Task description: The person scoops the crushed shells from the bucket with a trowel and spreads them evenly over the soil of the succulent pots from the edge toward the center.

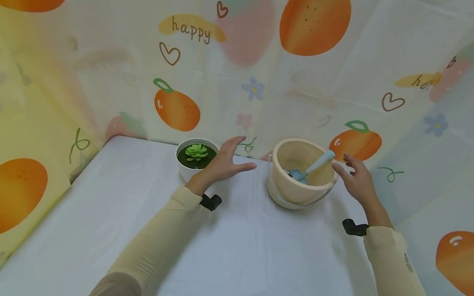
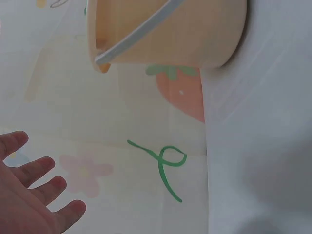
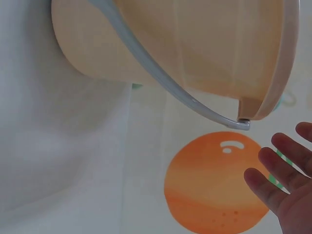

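A cream bucket [image 1: 289,192] with a grey-white handle [image 3: 156,73] stands upright near the back of the table. Inside it leans a small light-blue shovel [image 1: 315,167], its grip resting over the right rim. My right hand [image 1: 355,178] is just right of that rim, fingers spread and holding nothing. My left hand [image 1: 225,163] hovers left of the bucket, thumb apart from the fingers, also holding nothing. It partly covers a white pot [image 1: 184,171] with a green succulent [image 1: 196,152]. In the left wrist view the fingers [image 2: 44,192] are apart from the bucket.
A white cloth covers the table [image 1: 246,257]. Behind it and at both sides hangs a curtain [image 1: 233,75] printed with oranges, strawberries and flowers. The bucket's handle hangs down along its front side. Black straps [image 1: 211,202] sit on both wrists.
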Action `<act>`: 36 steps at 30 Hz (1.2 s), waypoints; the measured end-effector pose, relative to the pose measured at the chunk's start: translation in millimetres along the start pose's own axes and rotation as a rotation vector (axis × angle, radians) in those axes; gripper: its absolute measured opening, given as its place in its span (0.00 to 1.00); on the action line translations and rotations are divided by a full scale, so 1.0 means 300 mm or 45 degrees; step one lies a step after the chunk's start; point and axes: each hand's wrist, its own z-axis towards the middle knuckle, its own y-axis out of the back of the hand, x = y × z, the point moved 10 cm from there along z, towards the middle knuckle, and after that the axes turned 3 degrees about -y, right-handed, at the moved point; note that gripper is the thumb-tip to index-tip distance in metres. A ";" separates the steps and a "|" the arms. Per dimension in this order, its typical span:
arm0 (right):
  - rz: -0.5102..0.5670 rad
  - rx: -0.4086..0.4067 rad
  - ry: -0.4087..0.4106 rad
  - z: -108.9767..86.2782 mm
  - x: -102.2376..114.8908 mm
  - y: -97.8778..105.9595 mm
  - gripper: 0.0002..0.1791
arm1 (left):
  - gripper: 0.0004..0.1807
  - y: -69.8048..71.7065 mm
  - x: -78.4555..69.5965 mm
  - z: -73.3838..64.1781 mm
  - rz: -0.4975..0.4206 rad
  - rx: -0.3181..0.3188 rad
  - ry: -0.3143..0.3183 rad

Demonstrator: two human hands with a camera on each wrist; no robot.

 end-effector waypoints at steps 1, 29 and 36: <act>0.004 0.003 -0.005 0.002 0.000 0.000 0.43 | 0.51 -0.007 -0.006 0.003 -0.005 0.002 -0.001; 0.042 0.054 -0.043 0.096 -0.027 -0.047 0.46 | 0.48 -0.204 -0.086 0.079 -0.105 0.093 -0.021; 0.027 0.063 -0.032 0.113 -0.027 -0.052 0.45 | 0.51 -0.232 -0.086 0.092 -0.144 0.075 -0.012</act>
